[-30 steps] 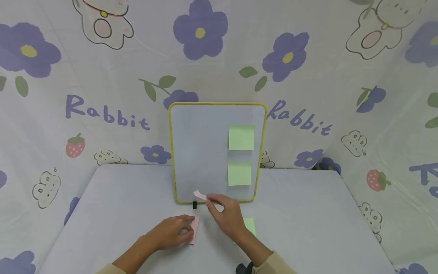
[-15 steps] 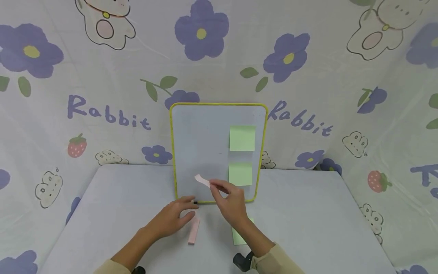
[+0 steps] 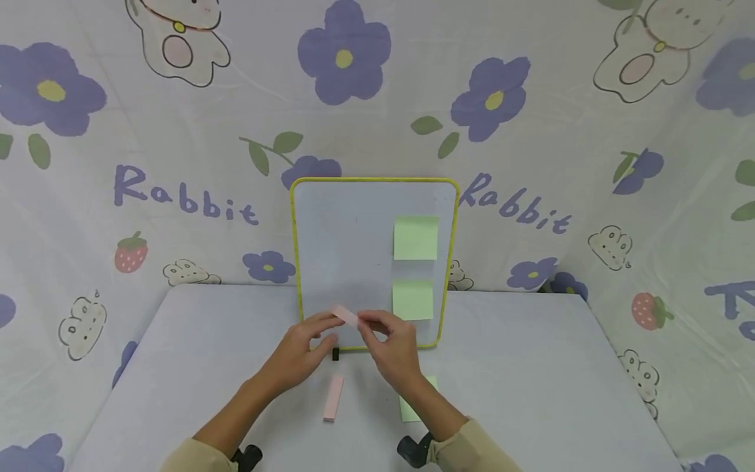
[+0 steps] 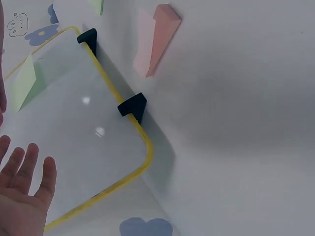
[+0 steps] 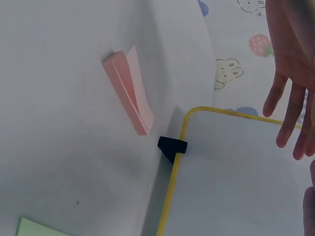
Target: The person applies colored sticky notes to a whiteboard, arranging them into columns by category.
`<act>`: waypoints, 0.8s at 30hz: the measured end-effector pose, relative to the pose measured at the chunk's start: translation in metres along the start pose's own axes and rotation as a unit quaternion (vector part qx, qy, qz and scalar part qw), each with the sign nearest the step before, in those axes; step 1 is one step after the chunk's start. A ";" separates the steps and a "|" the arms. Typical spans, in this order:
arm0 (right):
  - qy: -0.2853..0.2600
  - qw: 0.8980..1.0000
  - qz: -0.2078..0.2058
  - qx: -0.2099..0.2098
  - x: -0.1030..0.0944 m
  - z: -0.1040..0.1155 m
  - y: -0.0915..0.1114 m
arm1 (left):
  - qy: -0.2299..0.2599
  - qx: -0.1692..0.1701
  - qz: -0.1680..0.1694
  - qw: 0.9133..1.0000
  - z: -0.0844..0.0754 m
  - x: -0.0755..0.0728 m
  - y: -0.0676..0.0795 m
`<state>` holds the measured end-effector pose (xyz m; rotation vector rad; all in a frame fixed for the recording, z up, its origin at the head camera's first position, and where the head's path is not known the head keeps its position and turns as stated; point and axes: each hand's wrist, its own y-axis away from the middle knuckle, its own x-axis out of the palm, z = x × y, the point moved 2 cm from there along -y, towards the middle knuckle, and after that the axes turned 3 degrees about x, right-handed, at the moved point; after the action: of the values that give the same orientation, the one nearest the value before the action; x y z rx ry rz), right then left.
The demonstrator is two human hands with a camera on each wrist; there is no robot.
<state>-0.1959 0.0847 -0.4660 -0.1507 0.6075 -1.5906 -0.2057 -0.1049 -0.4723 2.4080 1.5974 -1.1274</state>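
In the head view my right hand (image 3: 394, 354) pinches one end of a thin pink sticky-note strip (image 3: 346, 315) in front of the lower whiteboard (image 3: 345, 249). My left hand (image 3: 297, 357) is at the strip's other end, its fingers extended; whether they touch it is unclear. Both wrist views show the left hand's fingers (image 4: 48, 182) spread and fairly straight. A pad of pink sticky strips (image 3: 333, 398) lies on the table below the hands, its top sheet lifted in the right wrist view. Two green sticky notes (image 3: 415, 238) are stuck one above the other on the board's right side.
A green sticky-note pad (image 3: 409, 410) lies on the table, partly behind my right forearm. Black feet (image 4: 133, 106) support the yellow-rimmed board at its lower edge. A patterned cloth (image 3: 224, 98) hangs behind the white table (image 3: 531, 380).
My left hand has left the pink pad and risen to the held strip's free end. The right hand has lifted the strip slightly, up and to the right.
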 end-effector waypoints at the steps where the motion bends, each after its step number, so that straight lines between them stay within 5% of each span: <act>1: 0.000 1.000 0.000 0.002 0.000 0.003 0.000 | -0.004 0.001 -0.001 1.000 0.000 -0.001 -0.001; 5: -0.006 1.000 0.006 0.017 -0.003 0.026 -0.001 | -0.023 0.007 -0.002 1.000 -0.003 -0.003 -0.004; 12: -0.005 0.999 -0.007 0.043 0.001 0.003 -0.011 | -0.050 0.017 -0.004 0.999 -0.012 -0.008 -0.017; 19: -0.035 0.998 -0.017 0.045 -0.006 0.040 -0.026 | -0.120 0.028 -0.026 0.992 -0.021 -0.018 -0.030; 24: -0.058 0.996 -0.037 0.051 -0.006 0.029 -0.043 | -0.158 0.037 -0.045 0.986 -0.026 -0.027 -0.039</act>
<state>-0.2203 0.0822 -0.4196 -0.1897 0.4351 -1.6693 -0.2292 -0.0974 -0.4243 2.0801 1.5963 -1.5190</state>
